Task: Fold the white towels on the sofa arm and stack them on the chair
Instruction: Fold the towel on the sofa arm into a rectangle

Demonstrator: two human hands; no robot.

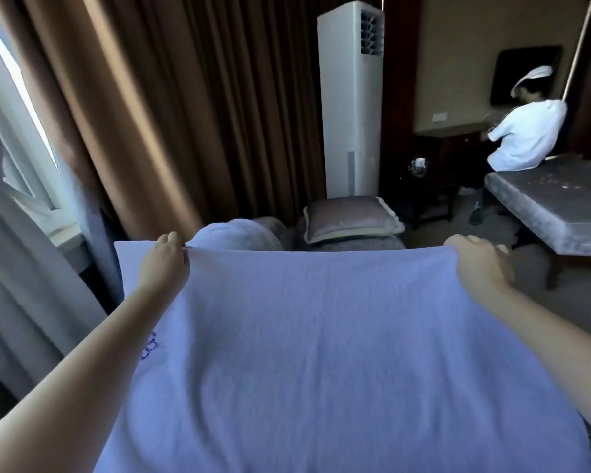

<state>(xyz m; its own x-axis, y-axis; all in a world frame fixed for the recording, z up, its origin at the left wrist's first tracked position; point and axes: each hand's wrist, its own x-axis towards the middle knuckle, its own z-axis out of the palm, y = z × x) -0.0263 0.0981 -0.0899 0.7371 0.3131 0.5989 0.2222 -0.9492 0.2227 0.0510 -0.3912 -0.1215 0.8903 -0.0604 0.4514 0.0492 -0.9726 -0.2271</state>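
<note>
Towel [321,353]: we are holding it stretched flat before us, above the sofa
Left hand [164,264]: we are pinching the far edge, fingers curled
Right hand [480,262]: we are gripping the far corner likewise

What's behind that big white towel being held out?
Beyond the towel, gripped at its far edge by the left hand and right hand, peek a rumpled white bundle, a cushion and a tall white unit. Whatever lies beneath the towel is covered.
</note>
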